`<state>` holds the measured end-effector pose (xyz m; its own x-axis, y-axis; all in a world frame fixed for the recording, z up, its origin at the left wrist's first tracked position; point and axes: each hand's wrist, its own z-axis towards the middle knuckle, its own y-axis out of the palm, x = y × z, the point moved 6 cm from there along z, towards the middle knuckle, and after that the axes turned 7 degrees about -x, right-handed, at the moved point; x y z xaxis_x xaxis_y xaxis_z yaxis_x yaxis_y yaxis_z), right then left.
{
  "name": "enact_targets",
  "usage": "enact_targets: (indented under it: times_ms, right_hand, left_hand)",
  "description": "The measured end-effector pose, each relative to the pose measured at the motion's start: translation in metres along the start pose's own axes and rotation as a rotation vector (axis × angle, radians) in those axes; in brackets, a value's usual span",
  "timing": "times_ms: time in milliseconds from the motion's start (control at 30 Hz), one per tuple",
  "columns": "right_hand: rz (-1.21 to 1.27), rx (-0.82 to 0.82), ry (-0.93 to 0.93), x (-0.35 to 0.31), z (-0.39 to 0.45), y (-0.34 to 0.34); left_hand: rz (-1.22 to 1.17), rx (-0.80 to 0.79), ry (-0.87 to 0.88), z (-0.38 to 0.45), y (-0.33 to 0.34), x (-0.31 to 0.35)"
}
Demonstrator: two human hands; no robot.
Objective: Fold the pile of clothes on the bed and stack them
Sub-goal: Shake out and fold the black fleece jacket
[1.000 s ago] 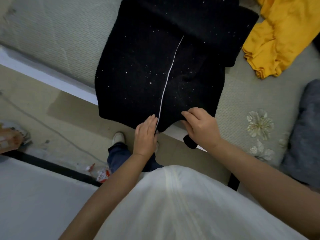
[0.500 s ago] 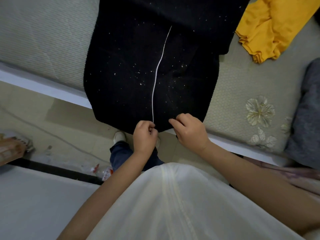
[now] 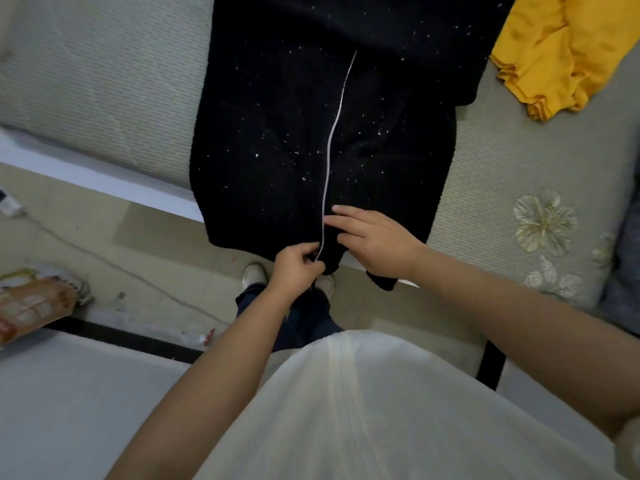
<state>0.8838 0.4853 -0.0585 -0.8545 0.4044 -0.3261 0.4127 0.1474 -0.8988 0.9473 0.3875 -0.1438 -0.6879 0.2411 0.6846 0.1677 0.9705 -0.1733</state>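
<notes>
At the near edge of the bed (image 3: 104,174), right in front of the person, the left hand (image 3: 294,265) pinches the bottom end of the white zipper (image 3: 329,147). Its fingers are curled tight around that little end piece. The right hand (image 3: 374,237) sits just beside it, on the other side of the zipper. Its fingers (image 3: 341,221) are mostly straight and lie on the black cloth, touching it next to the zipper line. It looks like it is holding the cloth flat, not grabbing it.

Both hands are on the black zip-up sweater (image 3: 277,133). Its bottom edge hangs a little over the side of the bed, toward the person's shoes on the floor. From the hands, the sweater runs straight away, up across the bed. That is its long way. The zipper runs the same way, down the middle, from the left hand out to the far part of the sweater. So I think the next move goes along that line, away from the body, and the left hand is the one already on it. The sweater is still laid out flat and not folded yet.

Farther off to the right, a yellow garment (image 3: 561,53) lies crumpled on the bed, touching the sweater's far corner or just beside it. It still waits to be folded.
</notes>
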Motion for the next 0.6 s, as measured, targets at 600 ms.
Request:
enact_targets:
  times_ms: [600]
  right_hand:
    - [-0.234,-0.468,0.009,0.017,0.065,0.054]
  left_hand:
    - [0.062,0.122,-0.189,-0.010,-0.031,-0.088]
